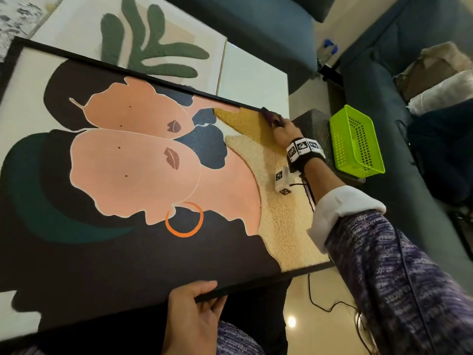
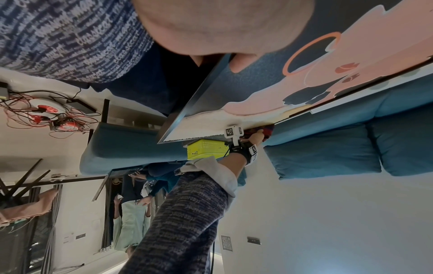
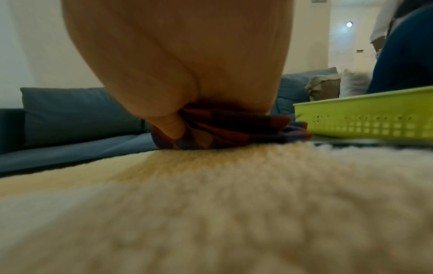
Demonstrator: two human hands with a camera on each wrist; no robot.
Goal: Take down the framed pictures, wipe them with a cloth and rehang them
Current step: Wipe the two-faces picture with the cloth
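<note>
A large black-framed picture point(image 1: 133, 160) of two peach faces lies tilted across my lap and the table. My left hand point(image 1: 194, 311) grips its near frame edge, thumb on the picture face, fingers under the frame; the left wrist view shows the thumb point(image 2: 241, 62) on the dark surface. My right hand point(image 1: 284, 131) holds a bunched dark plaid cloth point(image 1: 270, 116) pressed on the yellow textured patch at the picture's far right corner. In the right wrist view the cloth point(image 3: 225, 128) is pinched under my fingers point(image 3: 171, 126). A second picture point(image 1: 143, 39) with a green leaf lies behind.
A lime green plastic basket point(image 1: 355, 142) stands on a small dark stool just right of the picture corner. A blue sofa point(image 1: 399, 80) with cushions and blankets wraps the back and right. A black cable point(image 1: 322, 301) trails over the glossy floor by my knee.
</note>
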